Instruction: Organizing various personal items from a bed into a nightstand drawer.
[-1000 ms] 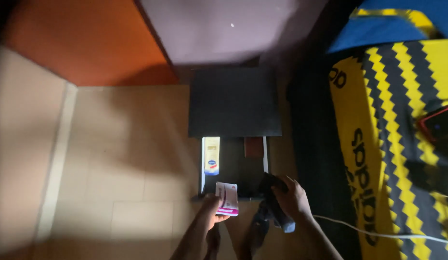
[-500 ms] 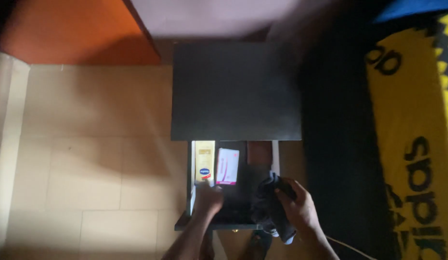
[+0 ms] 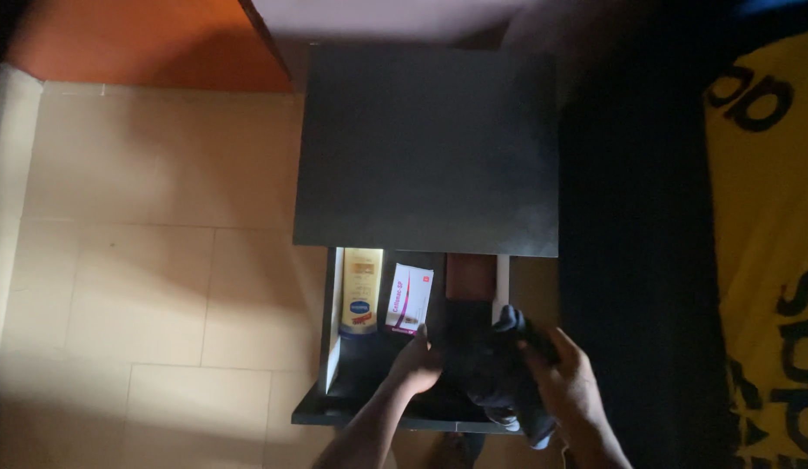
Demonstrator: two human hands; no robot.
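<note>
A bundle of dark cloth (image 3: 495, 373) is gripped by the right hand (image 3: 569, 386), fingers curled round its right side, and it is held low over the right part of the open drawer (image 3: 333, 365). The lower end of the cloth is seen hanging past the drawer's front edge. The left hand (image 3: 415, 365) is reached into the middle of the drawer, fingers bent and loosely gathered (whether anything is pinched beneath them cannot be told in this dim light). It is placed just below a small pink-and-white box (image 3: 409, 300), close to its near end, with contact not clearly seen.

Just left of that box, a yellow lotion bottle (image 3: 360, 292) is laid lengthwise along the drawer's left wall, cap toward the person. A reddish-brown object (image 3: 471, 278) is glimpsed at the back right of the drawer, partly hidden under the cabinet top.

The black top of the bedside cabinet (image 3: 425, 148) is spread above the drawer. Pale floor tiles (image 3: 143, 278) are lit to the left, an orange wall (image 3: 135, 43) is seen beyond them, and a yellow-and-black fabric (image 3: 768, 226) is draped on the far right, well apart from both hands.
</note>
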